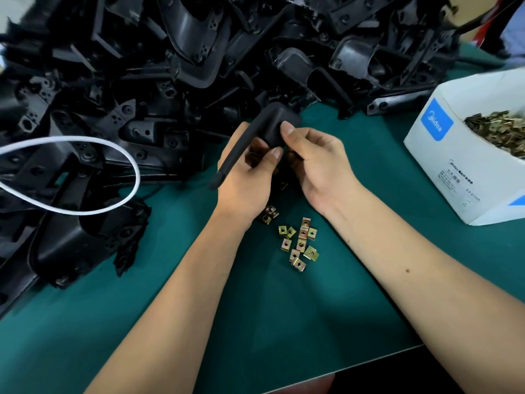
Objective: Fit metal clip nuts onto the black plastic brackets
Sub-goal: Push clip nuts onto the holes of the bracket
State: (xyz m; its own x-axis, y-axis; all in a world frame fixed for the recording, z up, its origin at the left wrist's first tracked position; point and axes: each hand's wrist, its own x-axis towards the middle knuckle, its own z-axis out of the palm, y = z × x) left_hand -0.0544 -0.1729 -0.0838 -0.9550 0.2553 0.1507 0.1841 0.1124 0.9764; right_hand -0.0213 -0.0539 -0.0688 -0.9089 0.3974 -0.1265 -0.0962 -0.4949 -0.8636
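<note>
Bracket [267, 129]: held above green worktop [284, 308], left hand [247, 177] and right hand [315, 163] both gripping it. Clip nuts [298, 243]: loose on worktop below hands. Box [454, 166]: right, nuts inside.

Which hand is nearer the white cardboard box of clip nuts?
Right. The right hand grips the bracket on the side toward the box; the left hand is farther away.

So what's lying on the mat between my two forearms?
In the head view, a loose cluster of brass-coloured clip nuts lies on the green mat between the forearms, just below the bracket that both hands hold.
</note>
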